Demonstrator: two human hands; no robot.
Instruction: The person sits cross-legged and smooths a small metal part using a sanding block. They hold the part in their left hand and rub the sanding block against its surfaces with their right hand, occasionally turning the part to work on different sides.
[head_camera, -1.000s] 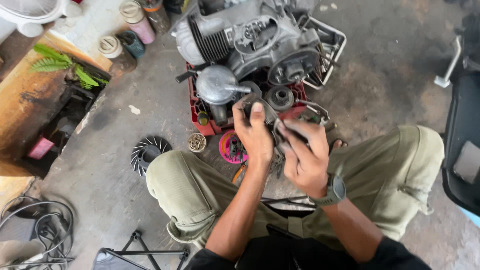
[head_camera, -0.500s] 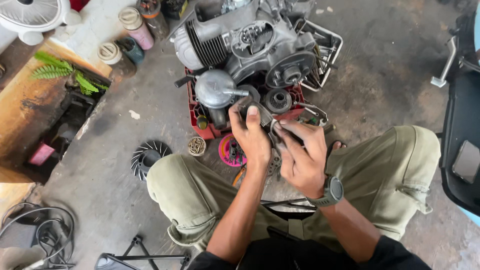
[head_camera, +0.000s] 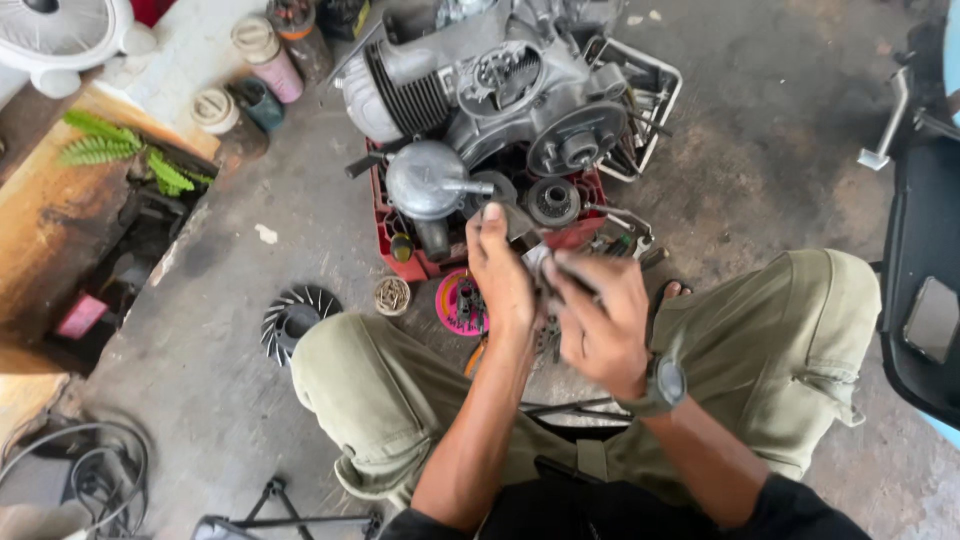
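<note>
Squatting over a concrete floor (head_camera: 250, 420), the person brings both hands together between the knees: the left hand (head_camera: 503, 275) is raised, fingers curled and thumb up, closed on a small dark metal part (head_camera: 542, 272), while the right hand (head_camera: 600, 318), a watch at its wrist, closes over the same part from the other side, its fingers blurred. What the piece is cannot be made out, since the hands cover most of it. Held only in the fingertips and above the floor, it could slip and drop among the loose bits below the hands, or roll under the legs; greasy fingers would make that likelier, I judge. Just beyond the left hand lie a pink round disc (head_camera: 458, 303) and a small coiled ring (head_camera: 391, 295); further left sits a finned fan wheel (head_camera: 297, 318). Ahead of the hands, a red tray (head_camera: 385, 225) carries a grey engine (head_camera: 500, 90), and knocking its protruding studs with the knuckles seems a fair risk.
</note>
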